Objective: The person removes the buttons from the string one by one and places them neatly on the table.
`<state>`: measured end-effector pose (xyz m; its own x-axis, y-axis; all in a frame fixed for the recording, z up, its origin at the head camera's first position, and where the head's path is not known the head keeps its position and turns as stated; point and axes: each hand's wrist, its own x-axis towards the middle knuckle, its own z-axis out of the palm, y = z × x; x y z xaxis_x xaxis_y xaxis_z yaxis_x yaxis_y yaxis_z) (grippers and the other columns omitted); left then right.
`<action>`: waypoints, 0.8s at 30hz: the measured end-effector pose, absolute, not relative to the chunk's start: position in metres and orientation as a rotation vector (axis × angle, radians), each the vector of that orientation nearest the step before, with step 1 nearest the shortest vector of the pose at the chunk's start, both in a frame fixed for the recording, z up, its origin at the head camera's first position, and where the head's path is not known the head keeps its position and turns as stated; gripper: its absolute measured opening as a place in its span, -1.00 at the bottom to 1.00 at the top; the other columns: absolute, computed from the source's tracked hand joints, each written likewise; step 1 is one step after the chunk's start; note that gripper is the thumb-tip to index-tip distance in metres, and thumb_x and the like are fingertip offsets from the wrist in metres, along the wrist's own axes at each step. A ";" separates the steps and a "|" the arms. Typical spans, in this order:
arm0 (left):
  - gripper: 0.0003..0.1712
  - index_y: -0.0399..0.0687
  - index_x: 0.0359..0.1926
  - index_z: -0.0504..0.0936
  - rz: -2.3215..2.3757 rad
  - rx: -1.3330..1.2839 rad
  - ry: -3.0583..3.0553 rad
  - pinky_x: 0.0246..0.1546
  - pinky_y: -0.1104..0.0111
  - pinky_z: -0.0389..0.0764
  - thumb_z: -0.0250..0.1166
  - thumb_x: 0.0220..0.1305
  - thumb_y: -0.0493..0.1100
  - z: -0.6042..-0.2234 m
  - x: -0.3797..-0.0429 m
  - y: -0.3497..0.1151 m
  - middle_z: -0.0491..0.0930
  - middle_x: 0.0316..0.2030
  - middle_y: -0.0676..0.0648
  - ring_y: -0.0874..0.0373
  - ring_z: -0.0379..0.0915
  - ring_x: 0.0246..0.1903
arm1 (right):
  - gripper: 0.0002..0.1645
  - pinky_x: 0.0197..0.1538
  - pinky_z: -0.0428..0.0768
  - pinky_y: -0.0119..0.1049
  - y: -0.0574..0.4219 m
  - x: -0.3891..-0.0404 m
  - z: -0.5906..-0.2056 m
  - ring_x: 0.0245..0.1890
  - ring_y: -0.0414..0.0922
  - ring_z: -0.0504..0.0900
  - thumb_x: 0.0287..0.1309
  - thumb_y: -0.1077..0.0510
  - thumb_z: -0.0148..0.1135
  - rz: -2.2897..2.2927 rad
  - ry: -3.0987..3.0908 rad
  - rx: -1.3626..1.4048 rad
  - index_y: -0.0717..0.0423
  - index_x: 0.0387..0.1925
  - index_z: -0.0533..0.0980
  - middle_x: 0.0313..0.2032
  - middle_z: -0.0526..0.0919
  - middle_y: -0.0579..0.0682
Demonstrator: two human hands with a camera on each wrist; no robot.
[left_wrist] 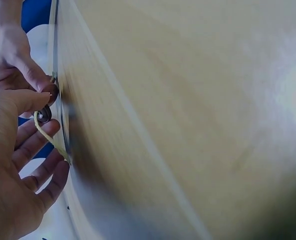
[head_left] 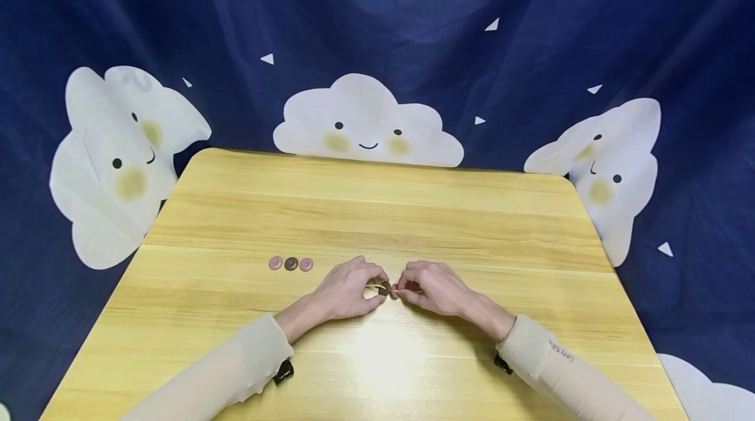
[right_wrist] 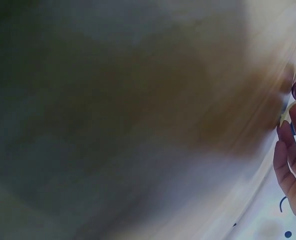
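Observation:
Above the middle of the table, my left hand (head_left: 352, 288) pinches a dark brown button (head_left: 385, 288) between thumb and fingers. A thin yellow cord (left_wrist: 50, 137) trails from that button along the left fingers. Close on the right, my right hand (head_left: 438, 288) pinches a pinkish button (head_left: 394, 292) and cord, its fingertips almost meeting the left ones. In the right wrist view a bit of cord (right_wrist: 288, 111) shows by the right fingers, at the frame's edge. Whether the cord passes through both buttons is hidden by the fingers.
Left of the hands, three buttons lie in a row on the wooden table (head_left: 377, 211): a pink button (head_left: 275, 263), a brown button (head_left: 291, 263) and another pink button (head_left: 306, 265). A dark blue cloth (head_left: 330, 8) with white clouds hangs behind the table.

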<state>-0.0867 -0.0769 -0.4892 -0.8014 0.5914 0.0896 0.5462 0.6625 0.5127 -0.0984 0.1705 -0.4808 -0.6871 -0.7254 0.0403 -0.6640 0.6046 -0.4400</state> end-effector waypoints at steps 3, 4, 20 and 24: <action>-0.73 0.20 -0.06 0.77 0.831 0.944 2.777 -0.23 0.43 0.51 0.50 0.22 0.03 -0.489 -0.086 -0.077 0.75 -0.21 0.21 0.29 0.50 -0.20 | -0.95 -0.35 0.48 -0.56 0.172 -0.098 -0.481 -0.42 -0.44 0.48 0.34 0.06 0.38 -0.661 2.686 -1.164 -0.11 -0.22 0.73 -0.31 0.71 -0.24; -0.73 0.19 -0.06 0.77 0.838 0.939 2.773 -0.23 0.43 0.52 0.51 0.21 0.03 -0.489 -0.086 -0.078 0.75 -0.21 0.21 0.28 0.51 -0.19 | -0.95 -0.35 0.49 -0.56 0.172 -0.098 -0.481 -0.41 -0.44 0.50 0.33 0.06 0.38 -0.667 2.687 -1.164 -0.10 -0.23 0.72 -0.30 0.72 -0.24; -0.69 0.17 -0.03 0.76 0.870 0.924 2.755 -0.13 0.39 0.58 0.54 0.20 0.01 -0.487 -0.085 -0.085 0.76 -0.19 0.18 0.27 0.55 -0.16 | -0.94 -0.24 0.57 -0.53 0.176 -0.096 -0.481 -0.34 -0.42 0.59 0.33 0.08 0.37 -0.697 2.691 -1.137 -0.12 -0.21 0.72 -0.27 0.74 -0.24; -0.69 0.17 -0.04 0.76 0.878 0.922 2.757 -0.13 0.40 0.58 0.54 0.19 -0.01 -0.488 -0.085 -0.088 0.77 -0.18 0.17 0.28 0.55 -0.17 | -0.94 -0.26 0.54 -0.52 0.177 -0.096 -0.482 -0.35 -0.43 0.55 0.34 0.07 0.37 -0.688 2.693 -1.128 -0.14 -0.20 0.72 -0.27 0.73 -0.24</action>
